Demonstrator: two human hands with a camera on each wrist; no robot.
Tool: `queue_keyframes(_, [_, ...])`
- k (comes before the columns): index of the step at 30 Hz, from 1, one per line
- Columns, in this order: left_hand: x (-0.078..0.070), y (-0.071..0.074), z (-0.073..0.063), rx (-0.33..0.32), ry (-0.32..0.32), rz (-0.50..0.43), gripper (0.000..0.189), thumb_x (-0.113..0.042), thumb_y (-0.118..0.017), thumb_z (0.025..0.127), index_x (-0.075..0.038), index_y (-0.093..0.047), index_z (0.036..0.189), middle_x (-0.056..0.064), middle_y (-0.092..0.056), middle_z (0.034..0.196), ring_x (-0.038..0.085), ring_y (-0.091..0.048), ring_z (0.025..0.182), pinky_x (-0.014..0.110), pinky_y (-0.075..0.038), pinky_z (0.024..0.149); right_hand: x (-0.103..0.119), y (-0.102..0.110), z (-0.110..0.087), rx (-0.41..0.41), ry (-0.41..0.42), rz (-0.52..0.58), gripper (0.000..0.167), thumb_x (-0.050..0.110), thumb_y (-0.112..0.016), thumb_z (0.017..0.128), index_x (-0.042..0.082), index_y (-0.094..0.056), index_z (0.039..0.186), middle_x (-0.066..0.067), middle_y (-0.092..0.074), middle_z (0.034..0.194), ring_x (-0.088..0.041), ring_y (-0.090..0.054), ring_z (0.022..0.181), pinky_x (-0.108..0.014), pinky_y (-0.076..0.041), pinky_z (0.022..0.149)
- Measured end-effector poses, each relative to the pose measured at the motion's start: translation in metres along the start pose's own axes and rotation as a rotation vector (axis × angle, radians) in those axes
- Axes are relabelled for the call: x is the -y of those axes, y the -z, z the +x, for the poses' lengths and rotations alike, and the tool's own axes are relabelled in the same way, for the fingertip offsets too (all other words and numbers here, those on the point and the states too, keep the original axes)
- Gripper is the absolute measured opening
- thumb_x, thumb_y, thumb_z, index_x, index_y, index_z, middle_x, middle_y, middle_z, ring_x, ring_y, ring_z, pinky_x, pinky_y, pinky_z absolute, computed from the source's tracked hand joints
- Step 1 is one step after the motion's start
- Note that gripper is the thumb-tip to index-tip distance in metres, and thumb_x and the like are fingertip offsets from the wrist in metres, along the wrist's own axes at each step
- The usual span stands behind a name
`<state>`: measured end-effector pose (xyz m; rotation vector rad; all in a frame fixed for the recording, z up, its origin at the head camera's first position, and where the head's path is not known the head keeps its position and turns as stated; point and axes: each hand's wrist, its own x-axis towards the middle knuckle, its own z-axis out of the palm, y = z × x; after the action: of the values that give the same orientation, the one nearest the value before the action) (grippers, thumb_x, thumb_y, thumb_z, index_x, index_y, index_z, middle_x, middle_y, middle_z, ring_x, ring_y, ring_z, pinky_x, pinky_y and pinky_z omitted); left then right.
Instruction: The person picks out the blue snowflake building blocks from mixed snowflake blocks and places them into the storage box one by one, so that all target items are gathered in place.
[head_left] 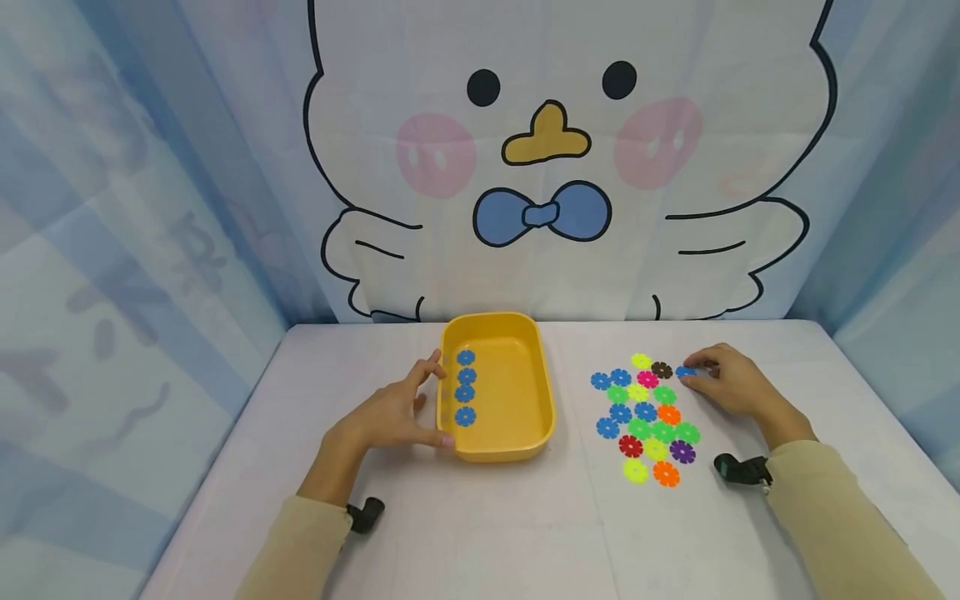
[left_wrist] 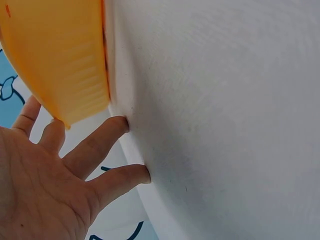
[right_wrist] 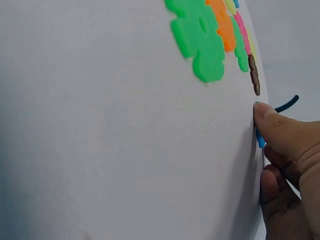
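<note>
A yellow tray [head_left: 510,457] stands left of the middle, with a column of several blue notched discs [head_left: 466,376] along the left of its floor. My left hand [head_left: 390,414] is at the tray's left side, fingers spread, with fingertips at the rim and the thumb by the near corner. In the left wrist view, two fingers [left_wrist: 97,145] reach down to the tabletop beside the tray wall. At the far right of the loose discs, my right hand [head_left: 731,383] pinches a blue notched disc [head_left: 683,372] low over the table. The thumb partly hides this disc [right_wrist: 260,140] in the right wrist view.
Between the tray and my right hand lie loose notched discs in several colours, among them a brown disc [head_left: 662,370], a purple disc [head_left: 682,452] and an orange disc [head_left: 666,474]. A printed cloth [head_left: 540,275] hangs behind the white table [head_left: 480,542].
</note>
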<state>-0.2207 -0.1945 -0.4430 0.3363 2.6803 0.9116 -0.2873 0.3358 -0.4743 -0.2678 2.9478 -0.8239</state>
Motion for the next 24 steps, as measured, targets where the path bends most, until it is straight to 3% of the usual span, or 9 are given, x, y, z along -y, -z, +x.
queue_keyframes(3, [-0.001, 0.0, 0.001, 0.004, 0.001, 0.005, 0.102, -0.064, -0.092, 0.062, -0.039, -0.033, 0.141, -0.023, -0.007, 0.169, 0.034, -0.054, 0.138, 0.058, -0.042, 0.114, -0.002, 0.001, -0.002, -0.009, -0.003, -0.006, 0.044, 0.028, -0.071, 0.099, -0.006, -0.06, 0.123, -0.029, -0.055, 0.124, -0.043, -0.053, 0.108, -0.063, -0.046, 0.101])
queue_keyframes(7, [-0.001, 0.0, 0.001, 0.005, 0.002, 0.008, 0.102, -0.064, -0.092, 0.061, -0.041, -0.033, 0.14, -0.023, -0.007, 0.17, 0.033, -0.055, 0.138, 0.058, -0.043, 0.113, -0.003, 0.001, -0.005, -0.017, 0.004, -0.032, 0.041, 0.029, -0.072, 0.098, -0.001, -0.056, 0.121, -0.019, -0.059, 0.105, -0.032, -0.053, 0.093, -0.046, -0.052, 0.083])
queue_keyframes(11, [0.0, 0.0, 0.001, -0.003, 0.012, 0.01, 0.102, -0.065, -0.093, 0.06, -0.042, -0.034, 0.139, -0.025, -0.006, 0.169, 0.034, -0.055, 0.138, 0.057, -0.044, 0.113, -0.001, 0.002, -0.007, 0.0, 0.02, -0.045, 0.043, 0.029, -0.071, 0.098, 0.004, -0.053, 0.128, -0.009, -0.055, 0.093, -0.024, -0.05, 0.083, -0.032, -0.046, 0.07])
queue_keyframes(18, [0.002, 0.002, 0.0, 0.012, 0.004, 0.001, 0.101, -0.064, -0.092, 0.062, -0.04, -0.034, 0.141, -0.024, -0.005, 0.169, 0.034, -0.054, 0.138, 0.057, -0.043, 0.114, 0.001, 0.004, -0.013, 0.039, 0.062, -0.048, 0.045, 0.028, -0.073, 0.097, -0.002, -0.062, 0.13, -0.007, -0.058, 0.094, -0.023, -0.051, 0.087, -0.028, -0.046, 0.071])
queue_keyframes(24, [0.002, 0.003, -0.001, 0.026, -0.019, -0.023, 0.1, -0.06, -0.093, 0.064, -0.038, -0.034, 0.141, -0.023, -0.004, 0.17, 0.035, -0.053, 0.139, 0.055, -0.04, 0.117, 0.004, 0.005, -0.018, 0.022, 0.046, -0.072, 0.043, 0.03, -0.074, 0.096, 0.0, -0.065, 0.126, -0.008, -0.058, 0.095, -0.025, -0.052, 0.089, -0.033, -0.048, 0.076])
